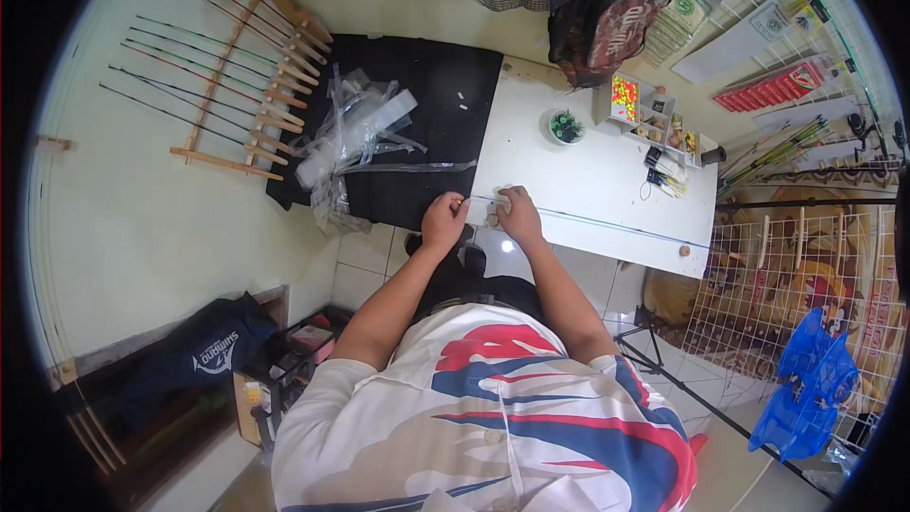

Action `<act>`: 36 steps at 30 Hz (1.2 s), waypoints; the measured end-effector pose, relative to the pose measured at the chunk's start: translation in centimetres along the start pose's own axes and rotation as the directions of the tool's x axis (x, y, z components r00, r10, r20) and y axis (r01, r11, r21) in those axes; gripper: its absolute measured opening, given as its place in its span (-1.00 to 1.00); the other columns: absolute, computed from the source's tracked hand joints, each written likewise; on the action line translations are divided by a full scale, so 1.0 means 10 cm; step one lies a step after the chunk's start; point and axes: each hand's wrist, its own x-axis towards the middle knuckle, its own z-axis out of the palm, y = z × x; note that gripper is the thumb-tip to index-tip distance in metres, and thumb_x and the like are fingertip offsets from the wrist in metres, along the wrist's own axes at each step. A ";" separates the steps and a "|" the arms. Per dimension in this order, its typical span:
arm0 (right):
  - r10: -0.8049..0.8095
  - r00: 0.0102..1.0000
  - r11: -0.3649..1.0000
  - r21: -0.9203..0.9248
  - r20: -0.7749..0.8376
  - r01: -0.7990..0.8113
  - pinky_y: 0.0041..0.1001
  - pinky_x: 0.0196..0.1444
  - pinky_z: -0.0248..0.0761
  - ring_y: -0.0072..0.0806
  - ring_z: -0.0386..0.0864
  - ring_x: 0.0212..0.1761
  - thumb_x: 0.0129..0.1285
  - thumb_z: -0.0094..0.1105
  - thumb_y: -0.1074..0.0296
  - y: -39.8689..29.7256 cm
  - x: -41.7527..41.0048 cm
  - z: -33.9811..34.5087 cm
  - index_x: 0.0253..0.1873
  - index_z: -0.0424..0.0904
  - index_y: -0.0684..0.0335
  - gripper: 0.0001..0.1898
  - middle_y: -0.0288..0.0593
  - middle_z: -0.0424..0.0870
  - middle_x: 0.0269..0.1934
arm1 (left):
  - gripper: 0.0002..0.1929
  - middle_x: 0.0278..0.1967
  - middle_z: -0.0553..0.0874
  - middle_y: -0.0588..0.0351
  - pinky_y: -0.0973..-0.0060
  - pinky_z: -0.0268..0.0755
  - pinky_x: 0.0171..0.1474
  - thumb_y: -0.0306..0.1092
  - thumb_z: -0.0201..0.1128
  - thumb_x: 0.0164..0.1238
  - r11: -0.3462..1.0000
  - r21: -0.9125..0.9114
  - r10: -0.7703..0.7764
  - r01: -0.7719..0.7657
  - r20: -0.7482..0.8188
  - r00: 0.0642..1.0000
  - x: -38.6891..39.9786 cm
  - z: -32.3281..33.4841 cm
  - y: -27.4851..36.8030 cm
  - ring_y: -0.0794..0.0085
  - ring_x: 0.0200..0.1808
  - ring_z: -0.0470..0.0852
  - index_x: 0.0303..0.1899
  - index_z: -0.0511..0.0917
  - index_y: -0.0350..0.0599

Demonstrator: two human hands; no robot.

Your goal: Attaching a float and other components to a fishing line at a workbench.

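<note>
A thin blue fishing rod blank point(618, 224) lies along the front of the white table point(604, 178), its far end reaching past the right edge. My left hand point(443, 222) grips its near end with thumb and fingers, where a small yellow bit shows. Beside it on the right, my right hand point(522, 216) is bent over the rod with thumb and forefinger apart. Whether those fingers press on the rod is too small to tell. A ring-shaped item point(493, 219) rests on the table's edge between both hands.
Crumpled clear plastic wrap point(348, 146) covers part of the black cloth point(441, 78). Fishing rods stand in a wooden rack point(284, 96) at left. On the table are a potted plant point(566, 126), a compartment box point(657, 117), packets point(665, 174) and a cork piece point(684, 251).
</note>
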 end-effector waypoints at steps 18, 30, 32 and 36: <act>-0.053 0.998 0.991 0.123 -0.020 0.055 -0.33 -0.17 0.51 -0.24 0.61 -0.32 0.22 0.24 0.33 0.01 0.33 -0.03 -0.04 0.65 0.24 -0.76 -0.05 0.63 -0.13 | -0.83 -0.11 0.66 0.19 0.24 0.30 0.10 -0.33 0.39 0.11 0.870 0.450 0.169 -0.202 0.112 0.979 0.76 0.18 -0.15 0.22 0.04 0.52 -0.22 0.70 -0.01; 0.035 0.999 0.966 0.258 -0.005 -0.032 -0.40 -0.25 0.49 -0.34 0.57 -0.41 0.25 0.26 0.34 -0.08 0.13 -0.04 -0.05 0.65 0.30 -0.77 -0.07 0.66 -0.19 | -0.87 -0.19 0.70 0.24 0.22 0.27 0.04 -0.29 0.28 0.25 0.832 0.460 0.273 -0.310 0.147 0.951 0.69 0.10 -0.06 0.26 0.02 0.54 -0.20 0.68 0.01; 0.044 0.999 0.957 0.287 -0.023 -0.035 -0.43 -0.25 0.48 -0.40 0.58 -0.40 0.33 0.20 0.30 -0.06 0.10 -0.01 0.00 0.63 0.32 -0.75 -0.06 0.69 -0.22 | -0.88 -0.20 0.70 0.23 0.21 0.26 0.04 -0.28 0.27 0.26 0.842 0.412 0.331 -0.349 0.117 0.936 0.61 0.10 0.01 0.26 0.02 0.54 -0.21 0.66 0.00; 0.192 0.979 0.882 0.450 -0.072 -0.140 -0.45 -0.20 0.49 -0.44 0.64 -0.29 0.43 0.11 0.14 -0.02 0.09 0.06 0.04 0.59 0.36 -0.64 -0.01 0.71 -0.27 | -0.89 -0.23 0.71 0.22 0.19 0.21 0.08 -0.25 0.25 0.31 0.842 0.287 0.447 -0.458 0.104 0.888 0.44 0.08 0.20 0.30 -0.02 0.58 -0.25 0.64 -0.01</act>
